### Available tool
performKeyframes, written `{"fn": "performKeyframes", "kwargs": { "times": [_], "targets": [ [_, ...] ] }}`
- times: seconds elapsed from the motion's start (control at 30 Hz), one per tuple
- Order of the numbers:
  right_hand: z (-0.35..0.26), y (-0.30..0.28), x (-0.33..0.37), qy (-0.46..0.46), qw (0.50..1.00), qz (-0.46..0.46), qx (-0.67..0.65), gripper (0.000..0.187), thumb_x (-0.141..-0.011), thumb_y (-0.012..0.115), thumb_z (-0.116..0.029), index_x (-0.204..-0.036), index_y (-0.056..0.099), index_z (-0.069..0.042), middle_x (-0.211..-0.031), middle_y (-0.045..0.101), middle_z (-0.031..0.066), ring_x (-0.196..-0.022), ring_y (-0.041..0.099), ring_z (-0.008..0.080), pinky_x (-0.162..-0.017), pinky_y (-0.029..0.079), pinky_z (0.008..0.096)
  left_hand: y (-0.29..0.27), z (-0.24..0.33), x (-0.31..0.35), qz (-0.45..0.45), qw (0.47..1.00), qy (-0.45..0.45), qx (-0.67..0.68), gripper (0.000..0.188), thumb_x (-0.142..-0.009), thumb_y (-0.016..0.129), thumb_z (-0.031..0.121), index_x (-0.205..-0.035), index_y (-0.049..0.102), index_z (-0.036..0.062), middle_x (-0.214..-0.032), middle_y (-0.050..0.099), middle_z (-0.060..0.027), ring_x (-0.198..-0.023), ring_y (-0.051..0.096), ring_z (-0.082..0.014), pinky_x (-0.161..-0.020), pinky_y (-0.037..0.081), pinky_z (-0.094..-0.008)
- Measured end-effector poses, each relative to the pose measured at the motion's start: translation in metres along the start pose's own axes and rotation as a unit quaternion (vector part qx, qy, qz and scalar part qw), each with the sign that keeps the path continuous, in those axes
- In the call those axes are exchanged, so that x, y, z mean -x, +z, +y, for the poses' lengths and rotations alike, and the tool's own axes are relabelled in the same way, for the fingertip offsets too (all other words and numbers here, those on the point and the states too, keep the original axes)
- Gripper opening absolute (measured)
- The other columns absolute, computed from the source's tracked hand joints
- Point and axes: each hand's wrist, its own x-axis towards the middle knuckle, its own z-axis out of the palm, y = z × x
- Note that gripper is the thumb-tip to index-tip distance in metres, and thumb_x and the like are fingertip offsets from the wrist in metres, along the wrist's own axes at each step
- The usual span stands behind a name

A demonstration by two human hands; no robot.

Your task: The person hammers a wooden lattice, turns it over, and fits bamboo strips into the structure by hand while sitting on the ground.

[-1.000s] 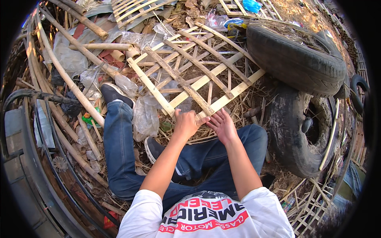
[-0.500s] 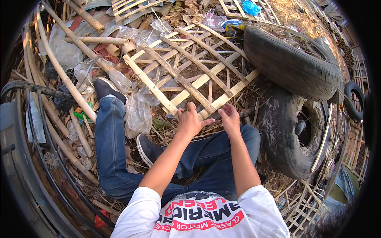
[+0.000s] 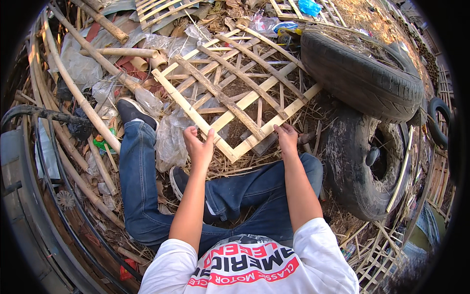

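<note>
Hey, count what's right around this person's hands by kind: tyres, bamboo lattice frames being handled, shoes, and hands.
Tyres: 2, one lying flat, one leaning below it
Bamboo lattice frame at the hands: 1
Shoes: 2
Hands: 2, left hand, right hand
Total: 7

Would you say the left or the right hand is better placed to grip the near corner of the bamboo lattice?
Probably left: the left hand hovers open beside the bamboo lattice corner, while the right hand already rests on its other edge.

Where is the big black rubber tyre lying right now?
In the head view, the big black rubber tyre lies upper right, beside the pale bamboo lattice frame, beyond the right hand.
</note>
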Motion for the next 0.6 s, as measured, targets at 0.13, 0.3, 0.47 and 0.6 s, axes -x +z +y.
{"fn": "performKeyframes", "kwargs": {
  "times": [0.13,0.3,0.47,0.6],
  "targets": [
    [-0.008,0.0,0.001,0.026,0.997,-0.042,-0.052,0.039,-0.083,0.071,-0.007,-0.113,0.054,0.011,-0.102,0.067,0.0146,-0.091,0.064,0.0177,-0.082,0.049,0.0259,-0.006,-0.025,-0.026,-0.19,0.878,-0.333,0.288,0.045,-0.091,0.059,0.049,-0.115,0.055,0.0112,-0.103,0.06,-0.0026,-0.093,0.055,-0.0138,-0.073,0.041,-0.0294],
    [-0.009,-0.002,-0.002,0.021,0.998,-0.045,-0.048,0.047,-0.079,0.073,-0.007,-0.118,0.053,0.01,-0.111,0.065,0.0169,-0.101,0.063,0.0219,-0.088,0.048,0.0296,0.0,-0.029,-0.049,-0.253,0.855,-0.348,0.29,0.044,-0.09,0.06,0.05,-0.109,0.06,0.0105,-0.102,0.062,-0.0032,-0.088,0.056,-0.0124,-0.069,0.041,-0.0305],
    [-0.007,-0.01,0.025,-0.04,0.964,-0.175,0.199,0.088,-0.06,0.084,-0.015,-0.133,0.041,0.01,-0.128,0.054,0.0243,-0.12,0.052,0.035,-0.103,0.04,0.0384,-0.005,-0.018,-0.051,-0.2,0.841,-0.327,0.382,0.044,-0.091,0.063,0.045,-0.102,0.062,0.0029,-0.097,0.064,-0.006,-0.089,0.059,-0.0148,-0.079,0.044,-0.0323],
    [-0.001,-0.001,0.053,-0.153,0.877,-0.119,0.44,0.104,-0.051,0.09,-0.022,-0.133,0.034,0.007,-0.125,0.05,0.0269,-0.115,0.053,0.0416,-0.098,0.045,0.043,-0.007,0.0,-0.058,-0.206,0.838,-0.311,0.398,0.043,-0.092,0.063,0.044,-0.092,0.065,0.0007,-0.09,0.065,-0.0051,-0.085,0.055,-0.0103,-0.08,0.04,-0.0262]
  ]
}}
